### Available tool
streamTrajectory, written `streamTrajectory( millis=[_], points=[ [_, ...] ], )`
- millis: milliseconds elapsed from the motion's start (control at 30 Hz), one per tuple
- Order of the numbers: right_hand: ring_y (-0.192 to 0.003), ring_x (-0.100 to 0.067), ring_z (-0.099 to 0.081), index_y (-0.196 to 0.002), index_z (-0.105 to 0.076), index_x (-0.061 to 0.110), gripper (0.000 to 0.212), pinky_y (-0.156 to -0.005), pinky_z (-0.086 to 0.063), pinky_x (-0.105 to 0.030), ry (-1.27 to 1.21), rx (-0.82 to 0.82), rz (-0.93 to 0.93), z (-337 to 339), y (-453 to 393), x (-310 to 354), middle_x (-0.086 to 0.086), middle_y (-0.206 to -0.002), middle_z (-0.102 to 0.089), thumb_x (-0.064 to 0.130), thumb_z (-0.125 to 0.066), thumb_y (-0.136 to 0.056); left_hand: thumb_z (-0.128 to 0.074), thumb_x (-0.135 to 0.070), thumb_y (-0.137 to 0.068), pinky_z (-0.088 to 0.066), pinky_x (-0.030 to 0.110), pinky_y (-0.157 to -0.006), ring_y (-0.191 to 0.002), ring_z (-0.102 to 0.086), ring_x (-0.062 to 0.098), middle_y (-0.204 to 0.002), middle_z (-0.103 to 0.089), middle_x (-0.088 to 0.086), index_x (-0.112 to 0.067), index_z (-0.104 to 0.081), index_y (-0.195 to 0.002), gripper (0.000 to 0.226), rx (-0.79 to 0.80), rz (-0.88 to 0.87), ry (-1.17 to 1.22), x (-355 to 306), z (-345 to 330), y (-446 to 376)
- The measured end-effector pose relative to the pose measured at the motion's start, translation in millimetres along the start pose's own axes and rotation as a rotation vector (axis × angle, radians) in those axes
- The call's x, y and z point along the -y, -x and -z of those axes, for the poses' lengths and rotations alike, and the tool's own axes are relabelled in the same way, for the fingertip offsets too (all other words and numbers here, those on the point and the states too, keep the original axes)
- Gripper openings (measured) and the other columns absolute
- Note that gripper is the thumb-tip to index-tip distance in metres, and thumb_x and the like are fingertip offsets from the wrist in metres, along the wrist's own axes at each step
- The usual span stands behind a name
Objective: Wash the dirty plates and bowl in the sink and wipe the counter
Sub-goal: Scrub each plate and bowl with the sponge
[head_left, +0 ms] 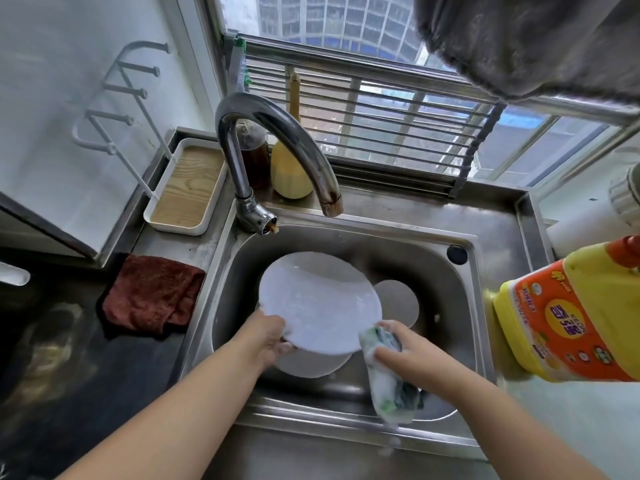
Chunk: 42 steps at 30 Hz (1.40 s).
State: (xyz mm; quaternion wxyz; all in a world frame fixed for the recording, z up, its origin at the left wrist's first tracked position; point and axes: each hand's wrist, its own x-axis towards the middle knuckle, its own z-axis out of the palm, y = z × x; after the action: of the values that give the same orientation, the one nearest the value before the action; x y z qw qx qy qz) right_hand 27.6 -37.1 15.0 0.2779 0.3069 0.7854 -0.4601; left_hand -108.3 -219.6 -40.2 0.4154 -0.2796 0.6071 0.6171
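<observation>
two hands over the steel sink (pixel 474 306). left hand (pixel 272 336) grips the near-left rim of a white plate (pixel 318 303), fingers curled under, thumb on top; plate is tilted up, soapy film on its face. right hand (pixel 403 351) clamps a foamy green/white dish cloth (pixel 388 389) against the plate's near-right edge, cloth hanging down into the basin. below the held plate lies a 2nd plate (pixel 308 365) on the sink floor, & a smaller round dish (pixel 398 303) sits behind to the right, partly hidden; can't tell if it's the bowl. faucet (pixel 277 140) arches over the back rim, no water running.

on the right counter a yellow detergent bottle (pixel 575 317) w/ orange label & red cap; label shows chinese characters & what looks like "keon", small print unreadable. left of the sink, a dark red rag (pixel 152 292) lies crumpled on the counter (pixel 104 375). back left: white tray w/ wood-grain base (pixel 187 188). behind the faucet, a brown bottle (pixel 254 154) & a yellow bottle (pixel 289 168) side by side. a grey towel (pixel 519 39) hangs at top right.
</observation>
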Motion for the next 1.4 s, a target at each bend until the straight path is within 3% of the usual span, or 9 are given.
streamTrajectory(
  millis=[333,433,667,800,933,1033,1167,1267,1400],
  points=[
    [-0.103,-0.018,-0.059,-0.137,-0.031,0.036,0.087,-0.093,-0.051,-0.038,-0.164,-0.065,-0.056,-8.4,-15.5,-15.2,0.001,-0.122,-0.051,0.057,-0.056,-0.056,-0.023,0.021,-0.089,-0.050,0.045,-0.079,-0.116,-0.055,0.037,-0.128,-0.058,0.014,-0.019,-0.049,-0.132,0.064,-0.104,0.076,-0.175,7.2,9.5,-31.4],
    [-0.105,-0.018,-0.058,-0.140,-0.025,0.032,0.096,-0.095,-0.050,-0.038,-0.174,-0.081,-0.069,-11.5,-26.6,-19.8,0.001,-0.122,-0.052,0.060,-0.058,-0.054,-0.022,0.020,-0.090,-0.050,0.045,-0.079,-0.109,-0.055,0.035,-0.120,-0.059,0.012,-0.020,-0.050,-0.129,0.062,-0.111,0.065,-0.202,11.5,11.2,-35.7],
    [-0.102,-0.015,-0.050,-0.145,-0.032,0.020,0.071,-0.065,-0.043,-0.009,-0.295,-0.120,-0.109,-32.1,-58.9,-25.3,-0.007,-0.139,-0.039,0.028,-0.067,-0.084,-0.036,0.011,-0.089,-0.052,0.048,-0.082,-0.109,-0.059,0.039,-0.127,-0.057,0.019,-0.005,-0.046,-0.133,0.048,-0.243,0.125,-0.168,31.3,25.5,-70.3],
    [-0.106,-0.016,-0.052,-0.149,-0.022,0.014,0.090,-0.084,-0.040,-0.024,-0.469,-0.141,-0.155,-42.9,-71.8,-27.9,-0.003,-0.130,-0.047,0.029,-0.075,-0.078,-0.051,-0.003,-0.071,-0.051,0.050,-0.091,-0.102,-0.063,0.035,-0.119,-0.062,0.018,-0.005,-0.047,-0.129,0.058,-0.334,0.132,-0.109,61.7,47.1,-128.7],
    [-0.098,-0.025,-0.068,-0.129,-0.047,0.004,0.108,-0.091,-0.053,-0.043,-0.688,-0.123,-0.203,-52.8,-88.3,-37.5,-0.010,-0.113,-0.067,0.048,-0.091,-0.041,-0.055,-0.008,-0.065,-0.050,0.045,-0.094,-0.101,-0.063,0.032,-0.116,-0.064,0.013,-0.002,-0.052,-0.118,0.054,-0.314,0.170,-0.065,46.5,38.7,-112.2],
    [-0.093,-0.035,-0.069,-0.107,-0.061,-0.001,0.064,-0.091,-0.051,-0.053,-0.804,-0.104,-0.191,-55.2,-91.5,-38.8,-0.020,-0.099,-0.071,0.033,-0.085,-0.058,-0.045,0.000,-0.091,-0.049,0.037,-0.083,-0.078,-0.060,0.029,-0.088,-0.062,0.013,-0.006,-0.055,-0.097,0.013,-0.281,0.201,-0.079,25.0,22.5,-67.7],
    [-0.096,-0.034,-0.069,-0.110,-0.063,0.003,0.058,-0.094,-0.050,-0.051,-0.823,-0.097,-0.160,-52.1,-88.8,-32.5,-0.017,-0.101,-0.071,0.033,-0.079,-0.063,-0.040,-0.004,-0.095,-0.043,0.026,-0.062,-0.063,-0.050,0.020,-0.072,-0.052,0.008,-0.009,-0.054,-0.085,0.018,-0.222,0.230,-0.119,20.8,21.0,-58.6],
    [-0.099,-0.032,-0.067,-0.114,-0.062,0.006,0.031,-0.092,-0.052,-0.044,-0.847,-0.093,-0.149,-47.5,-84.2,-25.4,-0.015,-0.105,-0.070,0.019,-0.067,-0.086,-0.040,-0.010,-0.096,-0.040,0.028,-0.075,-0.079,-0.054,0.019,-0.084,-0.053,0.008,-0.008,-0.056,-0.095,0.016,-0.174,0.245,-0.210,17.3,23.8,-50.2],
    [-0.077,-0.022,-0.066,-0.103,-0.061,0.021,0.011,-0.058,-0.053,-0.035,-0.882,0.006,-0.095,-39.0,-74.6,-14.4,-0.003,-0.087,-0.068,0.023,-0.055,-0.093,-0.046,-0.007,-0.093,-0.039,0.024,-0.061,-0.073,-0.053,0.021,-0.094,-0.057,0.012,-0.002,-0.055,-0.114,0.024,-0.172,0.082,-0.399,10.2,27.3,-44.7]
  ],
)
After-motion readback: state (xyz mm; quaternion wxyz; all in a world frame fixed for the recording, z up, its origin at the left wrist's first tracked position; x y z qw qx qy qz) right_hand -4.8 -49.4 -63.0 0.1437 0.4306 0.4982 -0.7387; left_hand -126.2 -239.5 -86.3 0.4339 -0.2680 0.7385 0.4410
